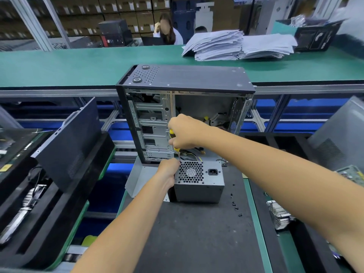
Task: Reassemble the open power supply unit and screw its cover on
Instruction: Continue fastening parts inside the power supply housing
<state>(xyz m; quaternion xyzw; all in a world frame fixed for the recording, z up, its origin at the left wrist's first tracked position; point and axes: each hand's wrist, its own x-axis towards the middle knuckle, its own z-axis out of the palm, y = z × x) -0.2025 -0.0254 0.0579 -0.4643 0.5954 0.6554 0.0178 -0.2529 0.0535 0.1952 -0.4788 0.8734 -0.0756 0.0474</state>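
- Power supply (199,182): grey metal box standing on the black mat (197,233) in the middle of the counter, toward the mat's far edge. Its honeycomb fan grille (190,172) and black mains socket (213,171) face the camera; cover appears to be on.
- Left hand (167,168): grip curled around the upper left corner of the power supply, at the grille's edge, steadying the box.
- Right hand (185,132): grip wrapped around a yellow-and-black screwdriver (173,138), held upright above the box. The thin shaft points down to the top left corner of the power supply, right beside the left hand's fingers. Tip contact with a screw cannot be told; hidden by the fingers.
- Bundle of yellow and black wires (194,154) runs out from behind the power supply toward the computer case.
- Loose black screws (235,203): several scattered on the mat just right of the power supply, near the mat's right edge.
- Grey sheet-metal panel (137,176): leans just left of the power supply, at the mat's far left corner.
- Computer case (185,111): open tower standing directly behind the power supply, inside bays showing.
- Black side panel (69,142): propped on black foam trays at left.
- Finned metal heatsink (279,215): at right, beyond the mat's edge.
- Paper stacks (236,45): on the green far counter (78,64).
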